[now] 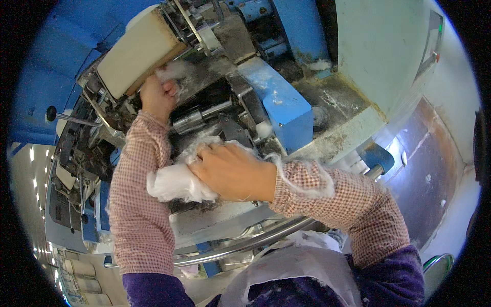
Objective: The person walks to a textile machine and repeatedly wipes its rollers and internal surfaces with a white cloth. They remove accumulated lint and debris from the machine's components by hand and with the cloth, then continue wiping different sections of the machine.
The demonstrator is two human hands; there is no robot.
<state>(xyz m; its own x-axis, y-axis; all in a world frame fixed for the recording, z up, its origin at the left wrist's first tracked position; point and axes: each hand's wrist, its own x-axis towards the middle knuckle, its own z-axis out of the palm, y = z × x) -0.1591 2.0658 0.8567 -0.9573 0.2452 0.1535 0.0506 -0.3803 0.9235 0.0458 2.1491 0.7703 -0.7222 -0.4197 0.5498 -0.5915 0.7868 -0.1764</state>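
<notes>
Fibre wad: A soft white wad of loose, fluffy fibre (pixel 176 185) sits at the front of the machine, below the bare steel roller (pixel 202 117) and overlapping the edge of your left sleeve in this view.
Right hand: Your right hand (pixel 232 171) is clamped on the wad, fingers curled over its upper right part, back of the hand facing up.
Left hand: Your left hand (pixel 159 94), well apart from the right, reaches beneath the cream, rounded machine cover (pixel 140 53); its fingers are bent in beside a wispy white fibre tuft (pixel 174 70). Whether they pinch it, you cannot tell from here.
Handling: The wad looks very light, limp and easily squashed, likely to pull apart or shed strands under a sharp tug. A broad, gentle grip around its thick middle should serve better than pinching the loose edges.
Direction: The long axis runs mostly crosswise, the blunt, folded end pointing left and slightly toward you, the other end under your palm.
Stray strand: A thin white fibre strand (pixel 309 193) loops across your brown-and-white checked right sleeve (pixel 358 204).
Right of the roller: A blue, box-shaped metal housing (pixel 280 105), dusted with lint.
</notes>
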